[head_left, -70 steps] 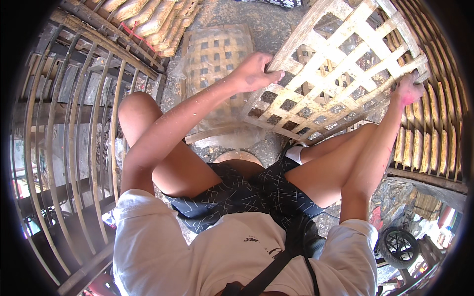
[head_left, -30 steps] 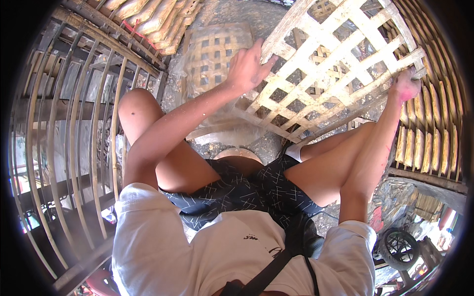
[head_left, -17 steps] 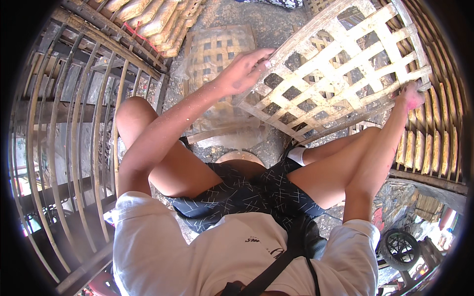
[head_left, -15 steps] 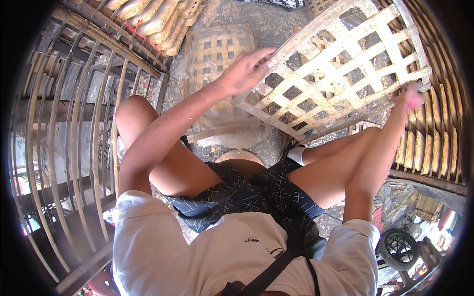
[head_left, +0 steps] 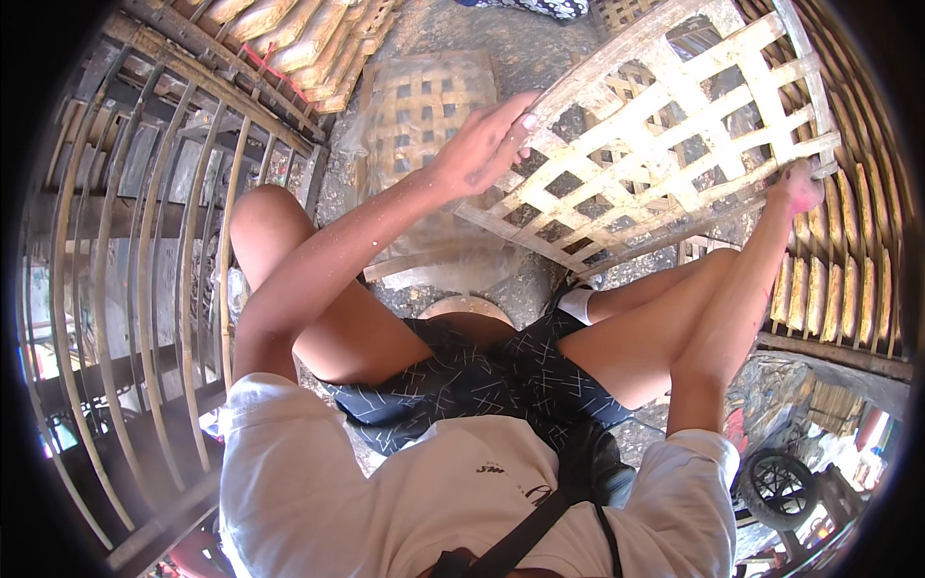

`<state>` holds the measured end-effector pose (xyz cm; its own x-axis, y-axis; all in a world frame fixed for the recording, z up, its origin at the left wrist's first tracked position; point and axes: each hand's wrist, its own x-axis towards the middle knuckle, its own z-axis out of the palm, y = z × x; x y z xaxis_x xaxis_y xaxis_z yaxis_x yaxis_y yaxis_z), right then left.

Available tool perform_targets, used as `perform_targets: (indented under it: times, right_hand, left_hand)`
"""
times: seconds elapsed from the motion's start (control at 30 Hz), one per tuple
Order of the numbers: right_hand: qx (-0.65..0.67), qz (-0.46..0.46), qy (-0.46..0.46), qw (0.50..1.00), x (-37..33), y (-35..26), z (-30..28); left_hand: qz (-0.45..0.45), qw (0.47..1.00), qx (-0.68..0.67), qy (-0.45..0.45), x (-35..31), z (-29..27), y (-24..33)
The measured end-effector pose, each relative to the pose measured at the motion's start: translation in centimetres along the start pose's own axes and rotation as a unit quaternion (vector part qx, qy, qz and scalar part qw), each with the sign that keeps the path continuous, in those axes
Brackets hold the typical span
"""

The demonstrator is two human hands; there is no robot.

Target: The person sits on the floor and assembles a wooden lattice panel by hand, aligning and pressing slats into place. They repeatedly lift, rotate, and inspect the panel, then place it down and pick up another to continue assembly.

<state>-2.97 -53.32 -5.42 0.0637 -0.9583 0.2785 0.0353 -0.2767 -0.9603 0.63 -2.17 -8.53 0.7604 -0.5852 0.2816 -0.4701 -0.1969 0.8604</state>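
Site type: apparently a rough workshop — indicated by a slatted rack [head_left: 207, 85], stacked panels [head_left: 308, 58], a hand-held lattice [head_left: 674, 101] and a plastic-covered frame [head_left: 424, 106] — with a gritty, littered floor [head_left: 525, 43].

lattice panel [head_left: 677, 125] cut off at top, patterned cloth [head_left: 541, 7] cropped

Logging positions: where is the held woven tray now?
The woven tray is at the head view's upper right, between left hand and right hand, right of the plastic-covered panel.
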Motion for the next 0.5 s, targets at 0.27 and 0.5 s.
perform_targets:
  times: [0.27, 0.5]
  right_hand:
    - [-0.006, -0.014, 0.008, 1.0, -0.2, -0.4, -0.2]
    - [0.006, 0.014, 0.035, 0.999, -1.7, -1.7, -0.5]
  left_hand:
    - [-0.018, 0.997, -0.074, -0.03, 0.5, -0.5, -0.3]
    - [-0.045, 0.984, 0.003, -0.171, -0.9, -1.3, -0.2]
